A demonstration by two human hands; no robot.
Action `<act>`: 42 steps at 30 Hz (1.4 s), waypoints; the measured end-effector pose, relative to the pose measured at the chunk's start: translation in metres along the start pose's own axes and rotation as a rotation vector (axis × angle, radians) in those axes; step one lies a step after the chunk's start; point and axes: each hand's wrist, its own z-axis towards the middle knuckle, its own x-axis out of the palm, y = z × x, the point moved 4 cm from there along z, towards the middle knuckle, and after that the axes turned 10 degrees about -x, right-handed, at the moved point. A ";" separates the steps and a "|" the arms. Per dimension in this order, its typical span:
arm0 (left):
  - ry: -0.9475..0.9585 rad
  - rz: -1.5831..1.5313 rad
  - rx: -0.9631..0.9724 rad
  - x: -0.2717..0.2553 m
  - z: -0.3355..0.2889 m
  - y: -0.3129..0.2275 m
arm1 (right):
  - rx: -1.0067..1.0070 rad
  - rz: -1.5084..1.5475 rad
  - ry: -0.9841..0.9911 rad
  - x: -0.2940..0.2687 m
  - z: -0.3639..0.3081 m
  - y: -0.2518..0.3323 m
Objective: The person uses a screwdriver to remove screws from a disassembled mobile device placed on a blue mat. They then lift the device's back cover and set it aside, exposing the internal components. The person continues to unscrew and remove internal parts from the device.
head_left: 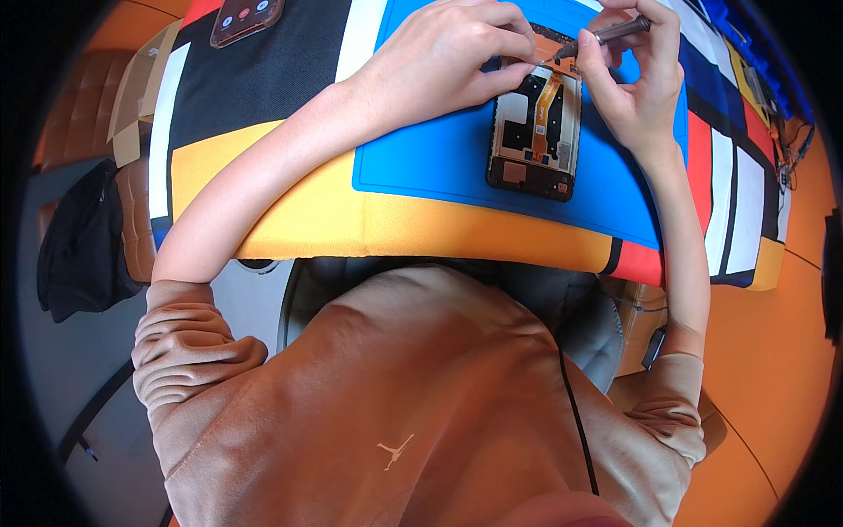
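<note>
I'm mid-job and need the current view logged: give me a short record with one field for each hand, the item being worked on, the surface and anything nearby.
Left hand: fingertips at the upper part of the opened phone; whether they pinch anything is unclear
Right hand: holds a pen-shaped tool, tip pointing down at the phone's upper part
Opened phone: insides exposed, orange ribbon cable along its middle
Surface: blue mat on a colourful tablecloth
Nearby: second phone, upper left, screen lit

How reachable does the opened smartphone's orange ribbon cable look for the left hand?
Probably yes: the orange ribbon cable lies mostly uncovered, the left hand near its upper end, though the right hand's screwdriver-like tool is close.
</note>
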 end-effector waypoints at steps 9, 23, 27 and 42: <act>-0.013 -0.001 0.007 -0.002 -0.001 -0.002 | 0.066 -0.083 0.172 -0.007 0.013 0.011; -0.126 0.195 0.141 0.007 0.000 0.001 | -0.089 0.086 0.084 -0.002 0.022 0.003; -0.112 0.245 0.201 0.007 0.002 0.000 | -0.071 0.097 0.044 -0.002 0.029 0.005; 0.000 0.364 0.297 -0.002 0.003 -0.009 | 0.080 0.254 0.052 -0.006 0.026 0.008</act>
